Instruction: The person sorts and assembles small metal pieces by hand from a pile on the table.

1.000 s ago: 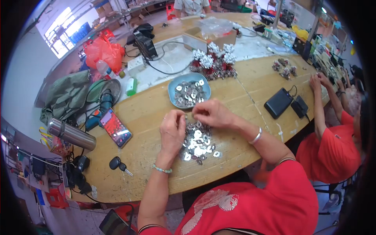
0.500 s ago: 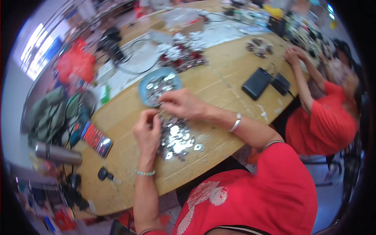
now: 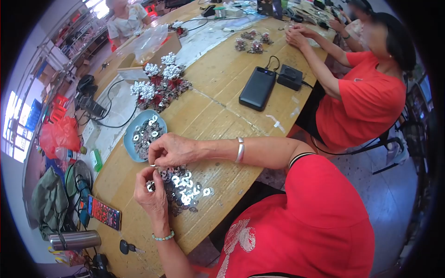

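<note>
Above the wooden table, my right hand (image 3: 175,150) is closed in a pinch on a small shiny metal piece (image 3: 153,165), just over my left hand. My left hand (image 3: 150,191) is curled, with another small metal piece (image 3: 150,186) showing between its fingers. A pile of flat, shiny metal pieces (image 3: 186,183), some with holes, spreads on the table beside my left hand. Behind my right hand stands a blue bowl (image 3: 129,144), partly filled with similar pieces. The exact kind of the pieces is too small to make out.
Clusters of white beaded ornaments (image 3: 153,76) stand beyond the bowl. A black power bank (image 3: 257,88), a phone (image 3: 104,212), keys (image 3: 130,247) and a steel flask (image 3: 75,240) lie around. A co-worker in a red shirt (image 3: 366,99) works at the right; other people sit farther off.
The camera view has turned, so the table and bowl appear farther left and more of the far side shows. My hands stay close together beside the pile and bowl.
</note>
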`<state>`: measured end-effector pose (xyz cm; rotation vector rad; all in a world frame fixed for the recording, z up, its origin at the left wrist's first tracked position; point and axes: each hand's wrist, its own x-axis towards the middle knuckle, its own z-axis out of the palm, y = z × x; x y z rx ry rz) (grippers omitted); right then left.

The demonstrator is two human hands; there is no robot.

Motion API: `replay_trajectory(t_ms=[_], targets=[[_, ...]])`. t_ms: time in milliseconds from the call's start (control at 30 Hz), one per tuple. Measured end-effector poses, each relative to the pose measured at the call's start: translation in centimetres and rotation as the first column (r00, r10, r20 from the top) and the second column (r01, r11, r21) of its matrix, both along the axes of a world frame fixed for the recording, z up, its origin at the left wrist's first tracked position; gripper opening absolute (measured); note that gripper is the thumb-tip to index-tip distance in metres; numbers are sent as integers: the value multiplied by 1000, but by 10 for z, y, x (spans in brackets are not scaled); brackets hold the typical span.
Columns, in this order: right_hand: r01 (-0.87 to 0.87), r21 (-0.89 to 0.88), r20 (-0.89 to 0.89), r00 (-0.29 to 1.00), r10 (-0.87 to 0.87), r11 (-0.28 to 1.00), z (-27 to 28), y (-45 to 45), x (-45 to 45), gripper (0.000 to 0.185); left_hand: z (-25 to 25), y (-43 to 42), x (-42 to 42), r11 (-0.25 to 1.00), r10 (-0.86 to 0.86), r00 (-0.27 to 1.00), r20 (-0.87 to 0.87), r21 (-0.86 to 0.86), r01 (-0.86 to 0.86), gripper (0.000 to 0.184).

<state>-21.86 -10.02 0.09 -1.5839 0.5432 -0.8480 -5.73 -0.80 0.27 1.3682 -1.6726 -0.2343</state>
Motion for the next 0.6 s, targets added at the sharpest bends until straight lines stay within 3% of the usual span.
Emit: replay_trajectory(t_ms=[167,200,333,433,600], targets=[[-132,87,77,989,126,987,6,2,-7,9,6,2,-7,998,56,994,-93,40,-53,14],[-135,37,80,988,132,990,5,2,-4,8,4,2,-5,997,44,993,-114,66,-36,13],[-106,188,108,990,87,976,3,4,-5,6,-2,0,1,987,-8,984,-177,154,36,11],[-140,122,28,990,137,983,3,-2,-7,6,-5,-2,1,992,-32,974,-225,115,59,12],[208,-27,11,978,-208,978,13,-21,-13,12,1,-1,1,997,37,992,-119,78,-28,12]])
